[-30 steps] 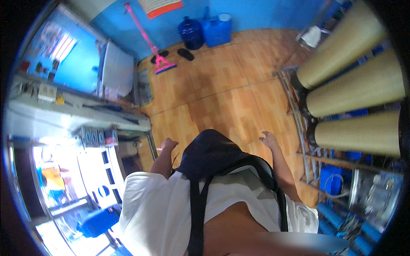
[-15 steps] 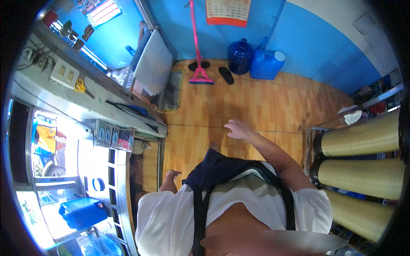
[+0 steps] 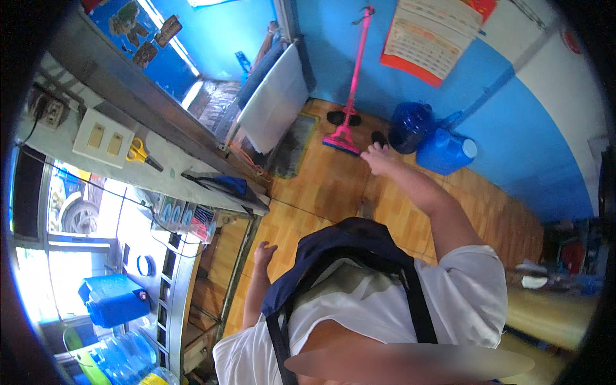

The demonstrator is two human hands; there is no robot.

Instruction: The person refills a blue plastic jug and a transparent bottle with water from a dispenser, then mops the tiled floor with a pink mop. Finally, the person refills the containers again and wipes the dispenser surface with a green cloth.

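Note:
My right hand (image 3: 380, 160) is stretched forward over the floor with its fingers apart and nothing in them. In the picture its fingertips come close to the head of a pink squeeze mop (image 3: 354, 83); I cannot tell if they touch. The mop leans upright against the blue wall, its head on the tiles. Lower and to the left hangs my left hand (image 3: 264, 252), loosely open and holding nothing, beside the metal-framed counter (image 3: 183, 289). A black slipper (image 3: 379, 137) lies just beyond my right hand, partly hidden by it.
A dark blue water jug (image 3: 410, 125) and a blue jerrycan (image 3: 444, 153) stand by the wall under a calendar (image 3: 431, 42). A dark mat (image 3: 297, 146) lies beside a white panel (image 3: 276, 96). Yellow-handled scissors (image 3: 142, 155) hang left. Pale rolls (image 3: 545, 314) lie at right.
The view has turned and moved forward, so the mop, jug and jerrycan sit nearer. My right hand has come closer to the mop head. Both hands stay without anything in them.

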